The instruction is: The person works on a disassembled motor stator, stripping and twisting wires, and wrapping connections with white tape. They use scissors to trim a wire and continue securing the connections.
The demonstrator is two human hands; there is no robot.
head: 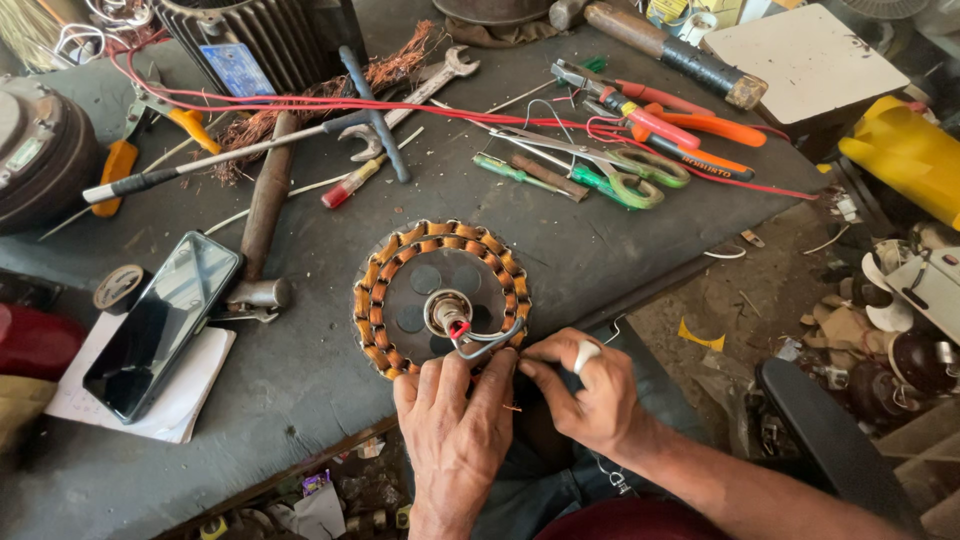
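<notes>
Left hand [455,420] and right hand [588,385] side by side at the near table edge, fingertips pinching wire ends at the near rim of the copper-wound stator [441,298]. Stator flat just beyond the fingers, shaft pointing up, round, so no long axis. Farther left, dark phone [165,322] on white paper [185,395]; far beyond, a blue rectangular label [231,70] on the ribbed motor housing [262,38].

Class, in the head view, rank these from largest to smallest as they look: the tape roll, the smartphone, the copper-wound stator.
1. Copper-wound stator
2. Smartphone, nearly as big, so this ranking is unsure
3. Tape roll, clearly smallest
</notes>
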